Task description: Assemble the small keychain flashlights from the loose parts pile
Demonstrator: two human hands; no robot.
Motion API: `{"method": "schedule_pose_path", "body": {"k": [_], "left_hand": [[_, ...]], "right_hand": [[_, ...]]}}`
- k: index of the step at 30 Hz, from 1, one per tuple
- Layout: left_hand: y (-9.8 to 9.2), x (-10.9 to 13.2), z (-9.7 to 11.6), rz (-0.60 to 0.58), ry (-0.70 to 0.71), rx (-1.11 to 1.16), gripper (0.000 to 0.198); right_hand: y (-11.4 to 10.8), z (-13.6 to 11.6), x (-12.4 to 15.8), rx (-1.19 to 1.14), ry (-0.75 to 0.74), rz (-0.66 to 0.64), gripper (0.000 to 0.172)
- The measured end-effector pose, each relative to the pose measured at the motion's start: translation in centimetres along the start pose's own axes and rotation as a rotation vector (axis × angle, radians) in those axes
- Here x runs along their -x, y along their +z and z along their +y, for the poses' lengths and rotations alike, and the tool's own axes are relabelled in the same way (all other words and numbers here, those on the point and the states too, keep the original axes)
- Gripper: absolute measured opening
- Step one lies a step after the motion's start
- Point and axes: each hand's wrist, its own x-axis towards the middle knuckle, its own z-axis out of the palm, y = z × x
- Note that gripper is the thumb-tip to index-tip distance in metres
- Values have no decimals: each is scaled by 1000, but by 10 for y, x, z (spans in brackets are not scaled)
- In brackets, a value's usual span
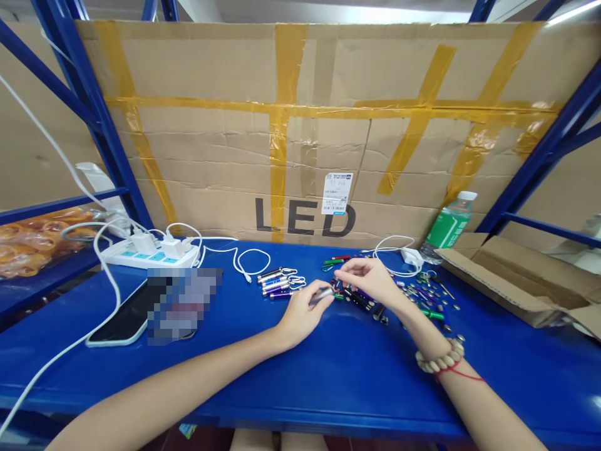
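Left hand (299,318) curled, right hand (372,280) arched; forearms (188,382) angled inward

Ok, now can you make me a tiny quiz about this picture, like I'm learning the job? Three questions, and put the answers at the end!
1. Pick one. What is the left hand holding?
A) a charger plug
B) a silvery tube
C) a bottle cap

2. True or false? The bottle with the green label is to the right of the power strip.

3. Fill in the blank. The bead bracelet is worn on the ____ wrist.

Key: 1. B; 2. True; 3. right.
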Motion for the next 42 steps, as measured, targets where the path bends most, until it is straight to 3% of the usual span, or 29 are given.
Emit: {"method": "schedule_pose_path", "body": {"k": [5, 9, 13, 25, 35, 42], "left_hand": [[-7, 0, -1, -1, 8, -32, 18], [-10, 0, 1, -31, 38, -55, 19], [-10, 1, 3, -13, 51, -55, 22], [-8, 7, 2, 23, 94, -113, 18], [-8, 7, -6, 41, 170, -227, 13], [-13, 6, -6, 65, 264, -360, 19]], "right_hand": [[4, 1, 1, -124, 17, -101, 34], [9, 4, 3, -114, -114, -205, 24], [10, 4, 2, -87, -194, -228, 20], [11, 3, 4, -88, 42, -276, 25], [13, -3, 11, 28, 8, -228, 32], [16, -7, 12, 53, 108, -237, 39]]}}
